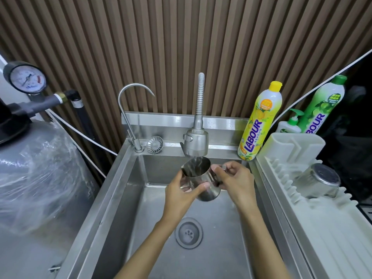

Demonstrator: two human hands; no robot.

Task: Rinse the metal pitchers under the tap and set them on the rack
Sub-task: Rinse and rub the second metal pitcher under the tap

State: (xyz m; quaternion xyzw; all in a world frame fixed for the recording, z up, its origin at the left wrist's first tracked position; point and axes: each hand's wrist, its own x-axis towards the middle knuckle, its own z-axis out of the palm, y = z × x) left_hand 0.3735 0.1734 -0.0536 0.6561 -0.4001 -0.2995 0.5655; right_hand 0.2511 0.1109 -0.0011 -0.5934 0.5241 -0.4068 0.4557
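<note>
A shiny metal pitcher (198, 174) hangs over the steel sink (120, 190), tilted with its mouth under the spray tap (196, 140). Water runs from the tap into it. My left hand (181, 193) wraps around the pitcher's body from the left, thumb across the front. My right hand (234, 181) grips the handle on the pitcher's right side. A second metal pitcher (318, 181) lies upside down on the white dish rack (314, 224) to the right of the sink.
A thin gooseneck tap (131, 109) and a loose strainer (154, 144) sit on the sink's back ledge. Yellow (258, 122) and green (320, 105) detergent bottles and a soap pump (290, 122) stand at the back right. A wrapped tank (38, 174) with a pressure gauge (26, 78) stands left. The drain (188, 232) is mid-basin.
</note>
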